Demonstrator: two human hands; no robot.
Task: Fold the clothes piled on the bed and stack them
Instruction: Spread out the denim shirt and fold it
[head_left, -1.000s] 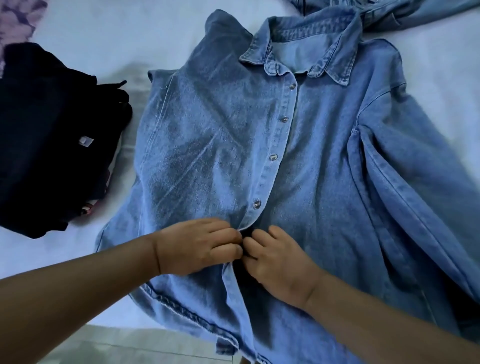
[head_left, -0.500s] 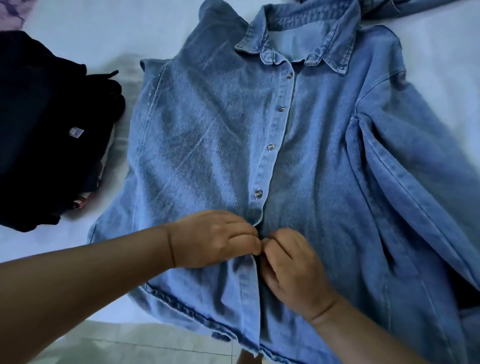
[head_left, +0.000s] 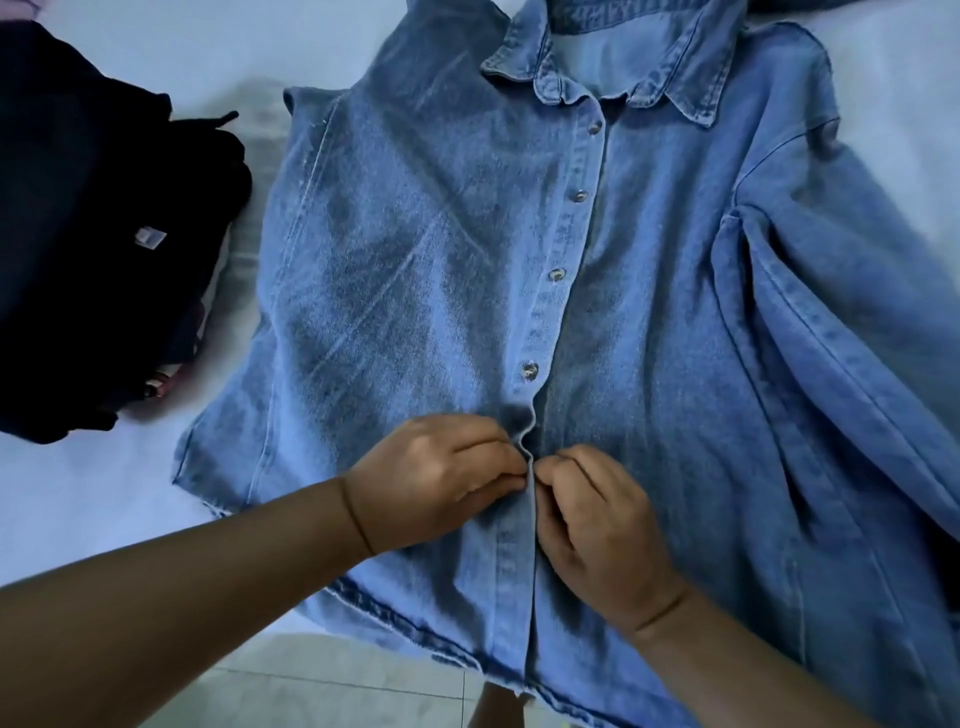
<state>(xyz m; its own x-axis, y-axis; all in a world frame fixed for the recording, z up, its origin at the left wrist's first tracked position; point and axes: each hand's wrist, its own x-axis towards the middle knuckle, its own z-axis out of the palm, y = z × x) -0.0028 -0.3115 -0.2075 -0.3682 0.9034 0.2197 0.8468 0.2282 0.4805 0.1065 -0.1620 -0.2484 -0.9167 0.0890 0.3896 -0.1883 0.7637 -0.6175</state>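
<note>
A blue denim shirt lies face up on the white bed sheet, collar at the far side, its weave faded and streaked with soft creases. Four small round metal buttons run closed down the placket. Below them the left hand and right hand meet, fingers curled and pinching the placket edges together. A dark folded pile sits off to the left, apart from the shirt.

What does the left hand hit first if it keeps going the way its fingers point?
The left hand points right across the denim shirt. Its fingertips already sit at the button placket, so it would likely meet the right hand almost at once; whether they touch is unclear.
</note>
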